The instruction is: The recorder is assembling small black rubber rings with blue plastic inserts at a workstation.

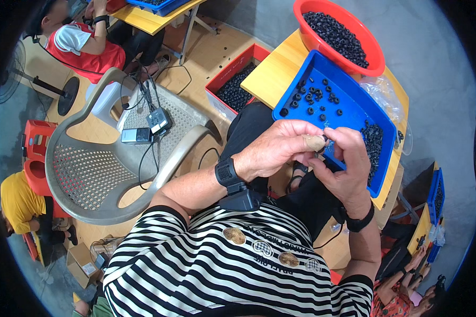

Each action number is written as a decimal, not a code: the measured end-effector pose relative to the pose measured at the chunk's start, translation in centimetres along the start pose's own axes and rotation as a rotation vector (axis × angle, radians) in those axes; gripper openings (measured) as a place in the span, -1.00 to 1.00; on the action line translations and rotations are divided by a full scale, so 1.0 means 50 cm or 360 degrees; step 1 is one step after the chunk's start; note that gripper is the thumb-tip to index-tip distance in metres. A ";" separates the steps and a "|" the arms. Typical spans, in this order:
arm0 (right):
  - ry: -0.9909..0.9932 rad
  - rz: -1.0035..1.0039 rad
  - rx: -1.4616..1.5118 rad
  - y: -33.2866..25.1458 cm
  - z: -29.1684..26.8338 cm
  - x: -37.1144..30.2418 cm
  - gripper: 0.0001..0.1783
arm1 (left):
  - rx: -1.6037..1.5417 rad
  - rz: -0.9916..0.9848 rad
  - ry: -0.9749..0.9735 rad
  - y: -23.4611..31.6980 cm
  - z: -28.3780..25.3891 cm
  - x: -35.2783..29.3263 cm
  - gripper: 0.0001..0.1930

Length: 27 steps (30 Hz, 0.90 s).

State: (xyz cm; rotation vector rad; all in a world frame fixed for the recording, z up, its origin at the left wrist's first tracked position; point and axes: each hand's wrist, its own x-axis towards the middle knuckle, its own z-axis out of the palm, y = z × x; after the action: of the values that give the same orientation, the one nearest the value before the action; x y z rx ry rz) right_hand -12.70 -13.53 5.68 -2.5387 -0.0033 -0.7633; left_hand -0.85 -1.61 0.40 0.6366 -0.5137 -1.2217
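Note:
My left hand (280, 147) and my right hand (350, 165) meet over the near edge of a blue tray (354, 100). Fingertips of both are pinched around a small black part (325, 140), mostly covered by the fingers. A tan wrap (314, 142) covers one of my left fingertips. Several loose black ring-like pieces (310, 95) lie in the tray's far left portion. Along its right side is a heap of smaller dark pieces (373, 140).
A red basin (378, 50) full of black pieces stands behind the tray on a yellow table (275, 68). Left of it, a red box (211, 87) holds more. A grey armchair (84, 174) carries cables and devices. Other people sit at left and lower right.

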 end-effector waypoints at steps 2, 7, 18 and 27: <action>0.0020 -0.0101 -0.0099 0.004 0.004 0.000 -0.41 | 0.0043 -0.0022 0.0027 0.001 0.005 0.001 -0.84; 0.0119 -0.0116 -0.0136 0.013 0.019 -0.010 -0.47 | 0.0113 -0.0098 -0.0009 0.004 0.000 0.003 -0.87; 0.0266 -0.0156 -0.0158 0.027 0.020 -0.016 -0.56 | 0.0473 -0.0269 -0.0004 0.024 0.021 -0.007 -0.85; 0.0246 -0.0372 -0.0317 0.031 0.016 -0.018 -0.53 | 0.0765 -0.0067 0.0106 0.022 0.052 -0.020 -0.84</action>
State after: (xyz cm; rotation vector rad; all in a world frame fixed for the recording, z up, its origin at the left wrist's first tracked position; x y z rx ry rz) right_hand -12.85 -14.42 3.92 -2.6899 -0.1847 -1.0989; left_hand -2.13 -0.85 2.99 1.0956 -0.7498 -1.1169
